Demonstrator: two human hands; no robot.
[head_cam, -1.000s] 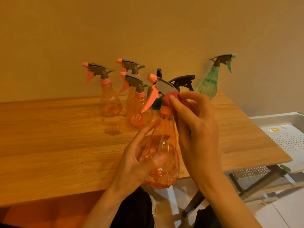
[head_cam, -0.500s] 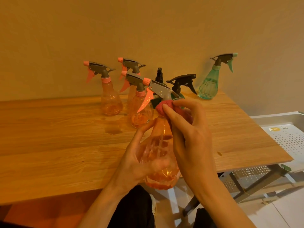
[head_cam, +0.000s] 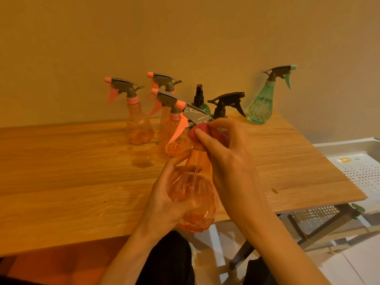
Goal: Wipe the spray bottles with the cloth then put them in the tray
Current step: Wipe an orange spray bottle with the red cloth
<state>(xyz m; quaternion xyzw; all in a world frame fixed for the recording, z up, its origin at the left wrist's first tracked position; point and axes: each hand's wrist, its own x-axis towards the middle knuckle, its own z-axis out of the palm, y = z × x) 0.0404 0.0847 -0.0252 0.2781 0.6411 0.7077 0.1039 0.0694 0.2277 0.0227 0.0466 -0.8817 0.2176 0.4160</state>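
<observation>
My left hand (head_cam: 164, 202) grips the belly of an orange spray bottle (head_cam: 195, 194), tilted with its grey head and orange trigger pointing up and left. My right hand (head_cam: 228, 157) holds a small red cloth (head_cam: 202, 132) bunched around the bottle's neck, just under the spray head. Several more bottles stand at the back of the wooden table (head_cam: 82, 182): three orange ones (head_cam: 139, 128), two dark green ones (head_cam: 223, 105) partly hidden behind my hands, and a light green one (head_cam: 261, 105) at the far right. The white perforated tray (head_cam: 362, 171) lies beyond the table's right edge.
A plain wall rises directly behind the bottles. A small wet patch (head_cam: 144, 161) marks the table in front of the orange bottles. The table's metal legs (head_cam: 308, 229) and a white floor show below its right corner.
The held bottle has tilted further left and dropped a little. My right hand with the cloth has moved lower on the neck and twisted around it.
</observation>
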